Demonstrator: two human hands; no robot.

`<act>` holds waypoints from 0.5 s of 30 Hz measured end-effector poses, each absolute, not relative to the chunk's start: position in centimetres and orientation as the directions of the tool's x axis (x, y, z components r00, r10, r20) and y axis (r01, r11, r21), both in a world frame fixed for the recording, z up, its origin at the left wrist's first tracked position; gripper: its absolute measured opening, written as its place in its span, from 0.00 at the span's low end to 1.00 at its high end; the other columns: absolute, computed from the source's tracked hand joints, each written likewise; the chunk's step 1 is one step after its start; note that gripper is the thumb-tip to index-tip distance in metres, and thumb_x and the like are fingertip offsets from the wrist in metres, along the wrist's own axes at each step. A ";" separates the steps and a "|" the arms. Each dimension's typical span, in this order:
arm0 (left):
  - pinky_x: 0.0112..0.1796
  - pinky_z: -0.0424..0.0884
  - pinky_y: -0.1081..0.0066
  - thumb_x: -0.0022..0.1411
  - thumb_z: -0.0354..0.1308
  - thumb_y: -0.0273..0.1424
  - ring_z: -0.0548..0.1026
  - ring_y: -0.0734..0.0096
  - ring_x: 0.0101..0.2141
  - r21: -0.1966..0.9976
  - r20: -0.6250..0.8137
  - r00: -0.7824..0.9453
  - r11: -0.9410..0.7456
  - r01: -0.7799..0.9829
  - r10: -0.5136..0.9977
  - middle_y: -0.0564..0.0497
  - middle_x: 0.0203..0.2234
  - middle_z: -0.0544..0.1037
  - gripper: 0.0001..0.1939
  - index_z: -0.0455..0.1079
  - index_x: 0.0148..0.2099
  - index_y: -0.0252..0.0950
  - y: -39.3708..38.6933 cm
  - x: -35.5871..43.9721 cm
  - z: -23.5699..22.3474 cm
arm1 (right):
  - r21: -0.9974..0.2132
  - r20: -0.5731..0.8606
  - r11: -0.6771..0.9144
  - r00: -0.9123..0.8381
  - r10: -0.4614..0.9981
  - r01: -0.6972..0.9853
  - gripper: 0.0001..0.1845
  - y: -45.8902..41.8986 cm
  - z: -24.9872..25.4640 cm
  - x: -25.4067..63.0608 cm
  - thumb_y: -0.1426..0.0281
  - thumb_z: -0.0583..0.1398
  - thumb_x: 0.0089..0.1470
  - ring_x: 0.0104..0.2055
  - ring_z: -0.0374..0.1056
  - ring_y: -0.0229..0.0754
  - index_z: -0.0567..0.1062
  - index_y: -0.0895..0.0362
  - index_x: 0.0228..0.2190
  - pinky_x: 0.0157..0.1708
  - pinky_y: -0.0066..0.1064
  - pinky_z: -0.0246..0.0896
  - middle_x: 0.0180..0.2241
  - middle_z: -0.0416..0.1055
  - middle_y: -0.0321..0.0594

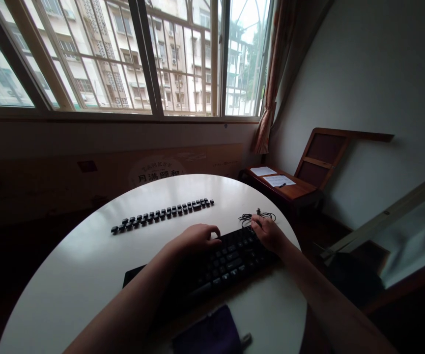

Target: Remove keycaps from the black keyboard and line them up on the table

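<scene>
A black keyboard lies slanted on a round white table. My left hand rests over its far edge near the middle, with a gap between the thumb and the curved index finger. At the keyboard's far right corner is my right hand, its fingers pinched together; what is between them, if anything, is too small to make out. Just beyond that hand lies a bundled black cable. Loose black keycaps stand in two slanted rows behind the keyboard. My left forearm covers much of the keyboard's left part.
A dark purple pouch lies at the table's near side. To the right, a wooden chair bears papers and a pen. A barred window fills the wall beyond, with a tied curtain beside it.
</scene>
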State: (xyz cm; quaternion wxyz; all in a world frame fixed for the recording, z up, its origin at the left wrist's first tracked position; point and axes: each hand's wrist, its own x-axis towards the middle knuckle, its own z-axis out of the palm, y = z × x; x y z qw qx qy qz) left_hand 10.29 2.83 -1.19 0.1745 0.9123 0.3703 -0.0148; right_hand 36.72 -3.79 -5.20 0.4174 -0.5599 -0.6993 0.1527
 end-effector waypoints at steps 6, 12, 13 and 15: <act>0.34 0.67 0.70 0.62 0.54 0.45 0.75 0.61 0.39 0.304 -0.156 0.730 -0.671 0.677 0.666 0.49 0.37 0.78 0.17 0.72 0.50 0.45 2.7 10.3 -1.0 | -0.765 0.403 0.302 0.057 0.914 0.569 0.14 -3.5 -5.5 37.0 0.64 0.51 0.59 0.21 0.61 0.41 0.66 0.53 0.23 0.25 0.30 0.54 0.17 0.64 0.33; 0.36 0.67 0.69 0.63 0.54 0.46 0.75 0.59 0.40 0.304 -0.159 0.729 -0.669 0.678 0.666 0.49 0.38 0.79 0.18 0.72 0.50 0.45 2.7 10.3 -0.9 | -0.857 0.355 0.264 0.135 0.925 0.442 0.16 -3.1 -6.4 37.4 0.58 0.51 0.59 0.18 0.57 0.40 0.66 0.53 0.24 0.18 0.29 0.51 0.15 0.60 0.32; 0.36 0.67 0.69 0.63 0.54 0.45 0.75 0.59 0.40 0.302 -0.162 0.728 -0.669 0.679 0.667 0.49 0.38 0.79 0.18 0.72 0.50 0.45 2.7 10.3 -1.0 | -0.870 0.344 0.258 0.141 0.928 0.419 0.16 -3.1 -6.6 37.4 0.58 0.51 0.59 0.17 0.56 0.39 0.65 0.53 0.24 0.18 0.29 0.50 0.14 0.60 0.32; 0.36 0.67 0.69 0.62 0.54 0.45 0.75 0.60 0.39 0.300 -0.166 0.726 -0.667 0.682 0.668 0.49 0.38 0.79 0.18 0.72 0.50 0.45 2.7 10.3 -1.0 | -0.895 0.321 0.248 0.150 0.935 0.372 0.16 -3.0 -6.8 37.5 0.57 0.52 0.58 0.16 0.54 0.38 0.65 0.53 0.24 0.17 0.28 0.49 0.14 0.58 0.31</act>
